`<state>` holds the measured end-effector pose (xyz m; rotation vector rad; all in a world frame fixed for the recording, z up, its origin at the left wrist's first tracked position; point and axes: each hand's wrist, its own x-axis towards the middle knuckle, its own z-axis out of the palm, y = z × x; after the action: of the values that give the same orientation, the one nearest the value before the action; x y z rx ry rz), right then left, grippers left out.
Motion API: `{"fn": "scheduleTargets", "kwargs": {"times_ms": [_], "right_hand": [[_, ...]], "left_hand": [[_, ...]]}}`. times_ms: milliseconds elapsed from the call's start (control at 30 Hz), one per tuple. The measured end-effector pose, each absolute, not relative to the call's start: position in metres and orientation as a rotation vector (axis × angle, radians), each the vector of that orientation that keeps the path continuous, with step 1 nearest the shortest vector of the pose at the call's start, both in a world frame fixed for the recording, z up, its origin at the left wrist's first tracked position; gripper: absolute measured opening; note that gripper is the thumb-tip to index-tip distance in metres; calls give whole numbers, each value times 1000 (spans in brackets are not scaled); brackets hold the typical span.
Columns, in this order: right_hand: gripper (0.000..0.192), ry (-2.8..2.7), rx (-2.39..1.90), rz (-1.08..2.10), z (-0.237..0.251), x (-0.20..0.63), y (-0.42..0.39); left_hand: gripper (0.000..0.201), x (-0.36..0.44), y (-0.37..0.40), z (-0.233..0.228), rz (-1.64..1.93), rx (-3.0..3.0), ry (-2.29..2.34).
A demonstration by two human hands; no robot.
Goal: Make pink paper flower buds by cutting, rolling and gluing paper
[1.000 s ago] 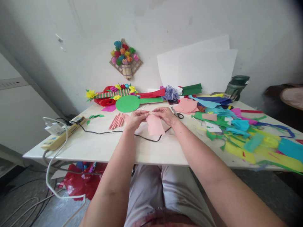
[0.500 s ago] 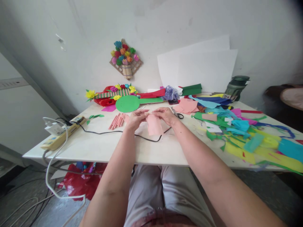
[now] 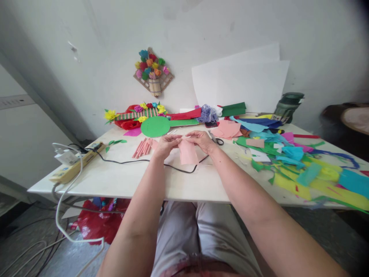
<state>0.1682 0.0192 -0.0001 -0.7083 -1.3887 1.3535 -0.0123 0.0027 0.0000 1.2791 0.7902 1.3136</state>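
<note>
The left hand and the right hand pinch the upper edge of a pink sheet between thumbs and fingers — the fingertips nearly meeting — and the rest of it hangs toward the person, over the white table. Just below the pink sheet's lower edge runs a black cable. Near it on the left lies a bunch of pink rolls; near it on the right, just beyond the right hand, are scissors, with a pile of pink pieces behind them. Beyond the sheet, to the left, is a green disc; beyond it to the right, a tangle of purple yarn. Well apart from the sheet lie a power strip on the left and — far right — coloured scraps and a dark bottle.
</note>
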Motion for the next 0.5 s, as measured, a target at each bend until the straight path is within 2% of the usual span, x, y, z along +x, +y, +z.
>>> {"fn": "scheduleTargets", "kwargs": {"times_ms": [333,500], "right_hand": [[19,-1455,-732,1293,0,170,20],[19,-1474,-733,1289,0,170,20]], "left_hand": [[36,-12,2,-2,1311,1289,765],[29,-12,2,-1,1325,1287,769]]}}
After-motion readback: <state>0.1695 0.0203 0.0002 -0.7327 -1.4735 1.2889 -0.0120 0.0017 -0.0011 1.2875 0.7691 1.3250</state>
